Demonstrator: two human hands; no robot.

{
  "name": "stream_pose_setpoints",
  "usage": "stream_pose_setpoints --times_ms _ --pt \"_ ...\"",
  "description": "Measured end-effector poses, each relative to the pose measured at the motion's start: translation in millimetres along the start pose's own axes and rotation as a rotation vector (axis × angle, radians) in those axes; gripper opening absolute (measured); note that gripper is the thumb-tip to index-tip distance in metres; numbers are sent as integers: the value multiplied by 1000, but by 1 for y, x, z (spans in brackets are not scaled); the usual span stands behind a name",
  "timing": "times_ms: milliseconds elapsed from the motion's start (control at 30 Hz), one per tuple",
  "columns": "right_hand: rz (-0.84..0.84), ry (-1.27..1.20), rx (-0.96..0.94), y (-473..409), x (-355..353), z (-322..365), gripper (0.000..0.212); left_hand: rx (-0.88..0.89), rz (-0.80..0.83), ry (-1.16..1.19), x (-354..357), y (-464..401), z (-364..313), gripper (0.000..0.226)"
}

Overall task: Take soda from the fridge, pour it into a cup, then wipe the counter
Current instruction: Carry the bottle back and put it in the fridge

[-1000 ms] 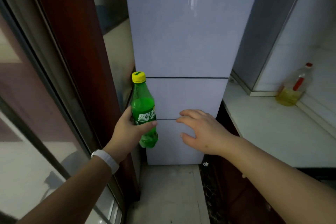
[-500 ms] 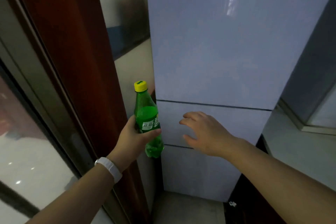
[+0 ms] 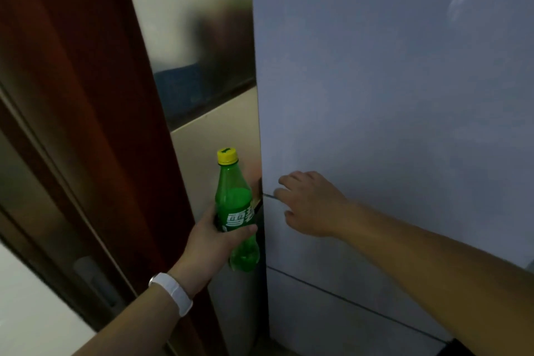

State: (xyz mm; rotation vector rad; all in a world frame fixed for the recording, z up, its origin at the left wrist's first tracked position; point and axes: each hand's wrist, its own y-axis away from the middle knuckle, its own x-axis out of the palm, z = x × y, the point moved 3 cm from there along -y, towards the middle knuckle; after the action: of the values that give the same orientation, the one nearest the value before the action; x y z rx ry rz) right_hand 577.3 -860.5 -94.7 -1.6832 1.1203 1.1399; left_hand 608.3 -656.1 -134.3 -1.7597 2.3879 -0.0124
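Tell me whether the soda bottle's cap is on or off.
On. The yellow cap sits on the neck of the green bottle, held upright in the left hand.

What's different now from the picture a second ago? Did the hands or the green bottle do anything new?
The view swung up and left, so the counter and the oil bottle dropped out of sight. The right hand reached up to the left edge of the fridge, at the seam below the top door. Nothing was grabbed or let go. The left hand holds the green soda bottle upright, yellow cap on, as before. The fridge doors look shut.
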Motion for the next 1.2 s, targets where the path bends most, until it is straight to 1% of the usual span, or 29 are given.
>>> stream_pose_setpoints --times_ms 133,267,333,400,467,600,667,800,1000,1100,1200 --pt "3 53 -98 -38 1 -13 42 -28 -40 21 6 -16 9 51" --pt "-15 118 -113 -68 -1 -14 38 -52 -26 72 12 -29 8 47" --pt "-16 210 -152 -81 1 -14 36 -57 -18 93 14 -38 7 47" --pt "-14 315 -184 -94 3 -17 39 -62 -15 107 14 -44 8 48" --pt "16 444 -207 -107 7 -18 46 -61 -15 124 13 -50 9 47" --pt "180 720 -157 -130 12 -29 47 -61 -22 148 12 -61 13 46" --pt "206 796 -170 -137 18 -32 50 -66 -30 149 11 -68 15 47" --pt "210 878 -209 -143 22 -33 53 -72 -28 148 10 -78 12 49" --pt "202 829 -158 -149 22 -25 39 -75 -44 145 11 -81 8 49" --pt "196 819 -149 -150 24 -24 36 -73 -53 151 9 -78 5 49" --pt "196 825 -153 -148 24 -25 38 -59 -72 146 6 -73 0 48"
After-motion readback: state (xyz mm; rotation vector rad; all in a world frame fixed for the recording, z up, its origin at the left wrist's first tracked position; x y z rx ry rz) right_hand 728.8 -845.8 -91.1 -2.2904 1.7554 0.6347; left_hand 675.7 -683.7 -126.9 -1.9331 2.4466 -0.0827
